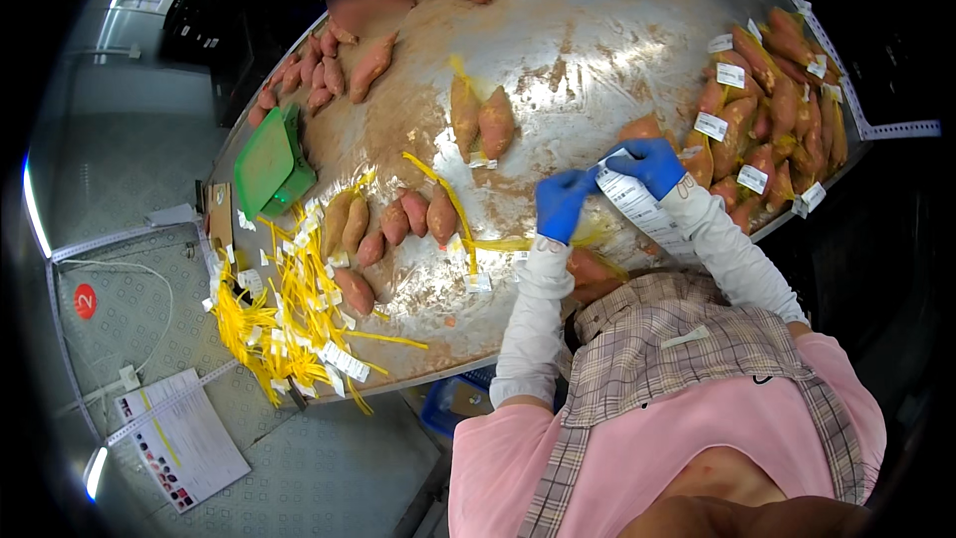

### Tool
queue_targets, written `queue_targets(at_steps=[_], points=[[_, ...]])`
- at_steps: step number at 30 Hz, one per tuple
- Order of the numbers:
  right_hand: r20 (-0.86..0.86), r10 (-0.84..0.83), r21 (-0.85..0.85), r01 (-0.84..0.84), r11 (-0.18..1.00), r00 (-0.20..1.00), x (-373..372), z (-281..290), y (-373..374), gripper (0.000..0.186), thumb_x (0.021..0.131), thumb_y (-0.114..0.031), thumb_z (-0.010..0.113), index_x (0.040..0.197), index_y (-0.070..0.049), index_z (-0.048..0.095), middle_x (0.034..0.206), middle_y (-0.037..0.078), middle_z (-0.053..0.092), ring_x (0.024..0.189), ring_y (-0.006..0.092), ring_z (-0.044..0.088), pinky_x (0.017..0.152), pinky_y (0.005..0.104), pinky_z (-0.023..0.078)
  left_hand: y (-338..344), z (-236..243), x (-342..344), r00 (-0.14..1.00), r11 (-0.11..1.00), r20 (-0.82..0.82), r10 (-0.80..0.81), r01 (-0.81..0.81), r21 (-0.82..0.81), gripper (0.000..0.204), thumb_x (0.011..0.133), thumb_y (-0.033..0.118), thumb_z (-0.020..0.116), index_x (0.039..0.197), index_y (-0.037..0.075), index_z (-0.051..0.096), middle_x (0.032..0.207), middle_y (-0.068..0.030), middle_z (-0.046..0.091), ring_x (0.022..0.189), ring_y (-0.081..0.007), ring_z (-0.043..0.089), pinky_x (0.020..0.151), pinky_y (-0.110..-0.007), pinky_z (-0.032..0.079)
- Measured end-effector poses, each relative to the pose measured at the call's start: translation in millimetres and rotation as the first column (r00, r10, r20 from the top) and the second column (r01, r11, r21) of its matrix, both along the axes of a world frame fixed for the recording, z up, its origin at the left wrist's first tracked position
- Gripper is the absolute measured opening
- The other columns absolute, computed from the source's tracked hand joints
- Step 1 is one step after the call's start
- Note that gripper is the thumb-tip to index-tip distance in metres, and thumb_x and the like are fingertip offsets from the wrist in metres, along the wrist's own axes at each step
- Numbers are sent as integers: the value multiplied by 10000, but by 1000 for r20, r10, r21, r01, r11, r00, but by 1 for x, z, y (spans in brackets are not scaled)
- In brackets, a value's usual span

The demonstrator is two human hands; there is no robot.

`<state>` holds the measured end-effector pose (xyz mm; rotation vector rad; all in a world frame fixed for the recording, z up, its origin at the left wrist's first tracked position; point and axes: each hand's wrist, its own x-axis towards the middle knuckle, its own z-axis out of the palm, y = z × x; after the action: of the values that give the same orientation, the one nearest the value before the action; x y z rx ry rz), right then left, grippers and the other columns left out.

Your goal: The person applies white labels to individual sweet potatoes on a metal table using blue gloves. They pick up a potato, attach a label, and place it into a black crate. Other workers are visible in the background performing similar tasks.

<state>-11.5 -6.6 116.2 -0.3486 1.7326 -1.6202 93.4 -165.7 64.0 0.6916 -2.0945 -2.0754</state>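
Observation:
Both of my hands wear blue gloves and meet at a white strip of printed labels (647, 207) that hangs down toward my right forearm. My right hand (649, 167) is closed around the strip's upper end. Pressed together at its left edge are the fingers of my left hand (561, 204); whether a single label is between them is too small to tell. Below my left hand, sweet potatoes (594, 274) in yellow netting lie at the table edge. A bag of sweet potatoes (496, 124) with a white tag lies farther off.
Tagged net bags of sweet potatoes (767, 120) are piled at the right edge. Loose sweet potatoes (395, 222) lie left of centre, beside a heap of yellow net bags (289, 304) and a green basket (267, 164). A blue crate (446, 403) stands below the metal table (588, 30).

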Motion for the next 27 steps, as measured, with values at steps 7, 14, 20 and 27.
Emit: queue_targets(at_steps=[7,14,20,27], points=[[102,-39,203,17,979,994,-9,-12,-11,218,796,-159,686,904,30,680,755,61,670,653,100,597,584,233,462,-205,-78,-61,910,861,60,410,-365,-356,547,692,367,744,1043,-40,639,927,-164,673,800,-196,624,747,-325,483],[239,-116,125,88,988,964,-7,-32,-15,211,830,-144,655,948,31,666,808,48,665,688,101,598,619,219,464,-207,-77,-90,973,985,186,136,-113,-128,614,624,346,800,1084,-24,631,949,-164,677,807,-206,652,734,-325,508],[77,-295,8,295,955,952,-24,-18,24,193,860,-169,620,959,-6,652,795,20,645,708,95,593,634,217,458,-103,-6,-51,966,661,-209,-150,-59,-748,433,655,126,727,1062,30,616,981,-154,647,899,-333,612,816,-397,477],[111,-297,80,289,954,948,-32,-9,74,240,878,-188,592,1032,-7,634,869,36,649,758,98,601,684,213,471,-34,-21,80,950,653,-145,-275,74,-754,323,766,57,603,1088,36,602,1131,-144,591,1044,-317,544,893,-383,438]])
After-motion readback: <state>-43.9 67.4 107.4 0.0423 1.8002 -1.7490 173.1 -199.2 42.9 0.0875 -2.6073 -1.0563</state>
